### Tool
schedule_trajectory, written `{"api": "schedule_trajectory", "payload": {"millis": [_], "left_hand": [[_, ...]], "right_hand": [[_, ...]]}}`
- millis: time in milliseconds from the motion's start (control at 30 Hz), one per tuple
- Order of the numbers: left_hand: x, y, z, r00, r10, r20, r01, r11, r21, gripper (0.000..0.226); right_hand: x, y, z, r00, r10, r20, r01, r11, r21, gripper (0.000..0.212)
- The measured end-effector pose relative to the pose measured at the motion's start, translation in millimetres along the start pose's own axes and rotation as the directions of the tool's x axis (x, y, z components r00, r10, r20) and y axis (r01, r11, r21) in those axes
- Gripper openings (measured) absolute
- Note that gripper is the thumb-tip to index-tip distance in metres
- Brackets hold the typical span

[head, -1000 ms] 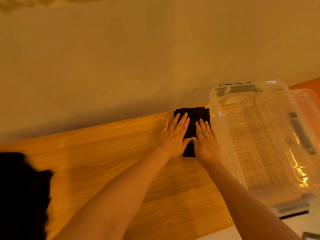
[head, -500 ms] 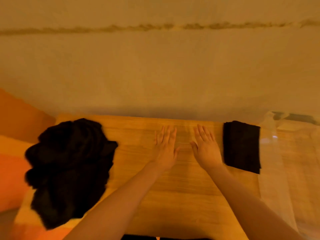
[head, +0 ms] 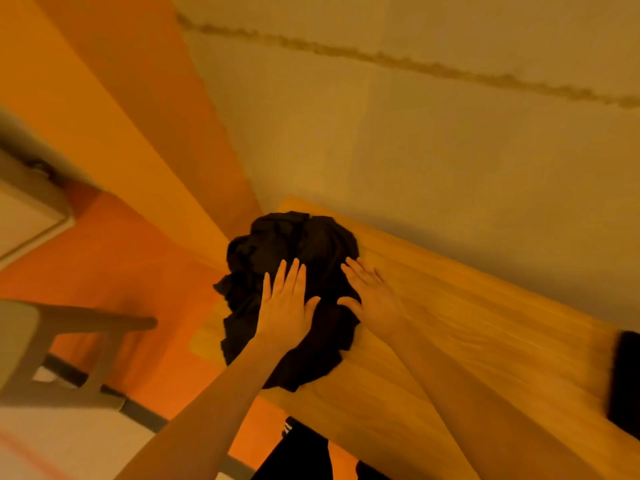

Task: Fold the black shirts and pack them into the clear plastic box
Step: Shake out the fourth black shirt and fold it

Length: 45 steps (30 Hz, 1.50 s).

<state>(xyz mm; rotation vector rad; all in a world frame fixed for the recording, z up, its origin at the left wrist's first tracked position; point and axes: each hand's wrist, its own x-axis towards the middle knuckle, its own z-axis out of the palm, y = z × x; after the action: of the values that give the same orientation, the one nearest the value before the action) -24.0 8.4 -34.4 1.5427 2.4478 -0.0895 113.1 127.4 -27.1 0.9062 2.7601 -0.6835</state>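
Both hands, left hand and right hand, lie flat-fingered on the crumpled black shirts at the table end.

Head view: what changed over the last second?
Both hands left the folded shirt and crossed the table leftward to the shirt pile. The left hand now lies on it, fingers straight; the right hand is at its edge. Nothing gripped. Pile and folded shirt stayed put.

Warm amber light washes over my pale plaster wall, upper right. My light wooden counter crosses lower right; the orange floor and grey chair sit left.
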Motion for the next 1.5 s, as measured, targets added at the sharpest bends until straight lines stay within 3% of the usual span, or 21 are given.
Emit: {"api": "schedule_trajectory", "payload": {"millis": [100,200,300,400,467,567,667,733,800,900,1000,1067,1133,1200,1267,1400,1500], "left_hand": [[-9.1,-25.4,9.5,0.999,-0.004,0.053,0.006,1.000,-0.029,0.080],[-17.9,-37.8,17.9,0.998,-0.016,0.065,0.022,0.996,-0.088,0.077],[-22.5,-43.2,20.3,0.997,-0.024,0.067,0.035,0.985,-0.169,0.063],[-23.4,-46.7,19.3,0.999,-0.004,0.038,0.014,0.962,-0.272,0.059],[-21.3,-48.7,15.3,1.000,0.005,0.011,0.000,0.917,-0.398,0.056],[-9.9,-43.0,-7.7,0.999,0.022,-0.032,-0.037,0.792,-0.610,0.053],[10.0,-29.1,-46.6,0.988,0.139,0.066,-0.038,0.635,-0.771,0.045],[24.2,-19.2,-71.4,0.988,0.154,0.018,-0.077,0.586,-0.807,0.008],[37.2,-15.0,-95.7,0.996,0.087,0.000,-0.046,0.528,-0.848,0.028],[46.4,-4.9,-146.3,0.998,0.067,0.019,-0.004,0.319,-0.948,0.025],[51.2,8.8,-206.6,0.985,0.155,-0.075,-0.121,0.314,-0.942,0.023],[53.1,15.8,-252.4,0.955,0.284,-0.082,-0.192,0.386,-0.902,0.015],[55.8,18.3,-296.7,0.894,0.446,0.038,-0.219,0.510,-0.832,0.007],[58.2,18.9,-333.8,0.833,0.533,0.148,-0.226,0.573,-0.788,0.019],[57.8,25.4,-362.2,0.832,0.544,0.109,-0.217,0.499,-0.839,0.013],[52.9,61.5,-401.3,0.840,0.540,-0.055,-0.225,0.253,-0.941,0.012],[50.5,86.4,-425.5,0.860,0.493,-0.133,-0.284,0.244,-0.927,0.013]], "right_hand": [[22.5,-14.3,1.4,0.991,-0.115,0.065,0.118,0.992,-0.054,0.071],[42.8,-13.5,5.8,0.984,-0.122,0.127,0.135,0.986,-0.095,0.075],[56.1,-7.2,7.4,0.988,-0.050,0.147,0.062,0.995,-0.080,0.056],[61.4,-2.6,7.6,1.000,-0.001,0.030,-0.003,0.992,0.124,0.030],[61.0,-3.9,-0.9,1.000,0.019,-0.006,-0.018,0.977,0.213,0.025],[59.3,-12.4,-30.2,0.996,0.025,0.083,-0.050,0.950,0.307,0.024],[54.3,-25.7,-70.1,0.994,0.030,0.106,-0.077,0.879,0.470,0.012],[47.7,-32.2,-97.8,0.999,0.014,0.044,-0.036,0.828,0.559,0.009],[37.2,-36.3,-128.2,0.999,0.037,-0.024,-0.016,0.815,0.580,0.013],[17.5,-39.1,-172.2,0.990,0.097,-0.101,-0.013,0.782,0.623,0.023],[-2.0,-40.8,-212.1,0.976,0.129,-0.175,0.019,0.751,0.660,0.027],[-18.6,-41.7,-242.5,0.956,0.150,-0.254,0.054,0.758,0.650,0.025],[-36.7,-39.9,-274.7,0.927,0.171,-0.335,0.095,0.756,0.648,0.024],[-56.5,-37.1,-306.6,0.888,0.200,-0.414,0.136,0.746,0.652,0.026],[-74.7,-32.8,-332.7,0.847,0.229,-0.480,0.158,0.754,0.638,0.027],[-100.8,-24.8,-366.0,0.773,0.260,-0.579,0.162,0.801,0.576,0.030],[-120.8,-15.2,-379.6,0.707,0.297,-0.642,0.220,0.771,0.598,0.031]]}}
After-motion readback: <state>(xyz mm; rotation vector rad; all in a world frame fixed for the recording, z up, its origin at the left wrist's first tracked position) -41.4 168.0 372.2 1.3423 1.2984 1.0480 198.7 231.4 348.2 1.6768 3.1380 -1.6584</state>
